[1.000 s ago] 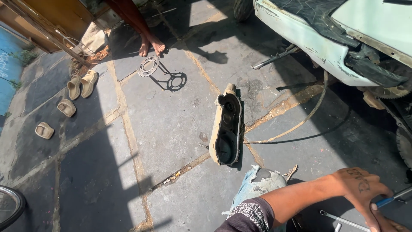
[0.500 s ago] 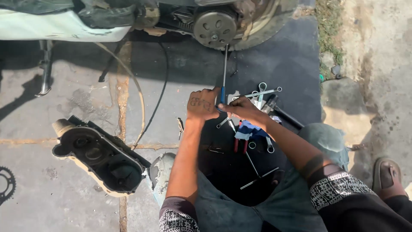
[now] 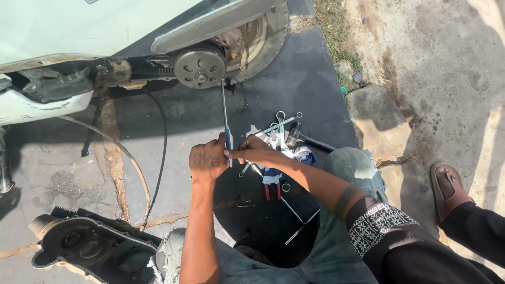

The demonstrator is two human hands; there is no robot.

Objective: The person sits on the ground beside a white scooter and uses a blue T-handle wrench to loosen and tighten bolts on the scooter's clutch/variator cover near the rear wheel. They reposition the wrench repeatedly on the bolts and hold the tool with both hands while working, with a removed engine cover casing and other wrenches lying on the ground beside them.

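Note:
Both my hands hold a long screwdriver (image 3: pixel 225 113) with a blue handle, its metal shaft pointing up at the scooter. My left hand (image 3: pixel 209 160) wraps the handle from the left. My right hand (image 3: pixel 253 150) pinches the handle from the right. The shaft's tip lies just below the round clutch drum (image 3: pixel 200 66) on the scooter's open drive, next to the rear wheel (image 3: pixel 260 37). A black belt (image 3: pixel 152 73) runs left from the drum to a smaller pulley (image 3: pixel 111 70).
Several wrenches (image 3: pixel 280 126) and red-handled pliers (image 3: pixel 271 186) lie on the dark mat (image 3: pixel 310 84) under my right arm. The removed black drive cover (image 3: pixel 87 247) lies at the lower left. A cable (image 3: pixel 131 168) curves over the pavement. A sandalled foot (image 3: pixel 448 186) is at the right.
The view swung from the pavement and drive cover to the scooter's rear drive. Both hands now hold the screwdriver closer to the clutch drum.

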